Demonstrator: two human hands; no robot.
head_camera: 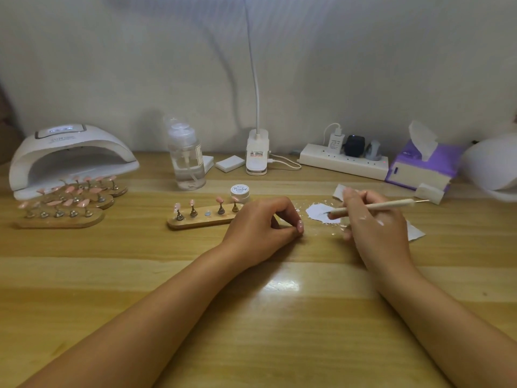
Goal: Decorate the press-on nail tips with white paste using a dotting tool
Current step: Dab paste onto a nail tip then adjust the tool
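Observation:
My right hand point(372, 222) grips a wooden dotting tool point(386, 205), its left tip touching a smear of white paste point(319, 212) on the table. White paste marks the back of that hand. My left hand point(260, 228) rests on the table with curled fingers, pinching a small pink nail tip point(300, 226) on its stand. Behind it a wooden holder point(201, 219) carries several pink nail tips on metal stands, one slot bare. A small white paste jar point(240, 191) stands just behind the holder.
Left: a white nail lamp point(70, 155) and three wooden holders point(64, 208) full of pink tips. Back: a clear pump bottle point(187, 161), clip lamp base point(257, 152), power strip point(344, 162), purple tissue pack point(425, 166). Paper scraps point(416, 232) lie under my right hand.

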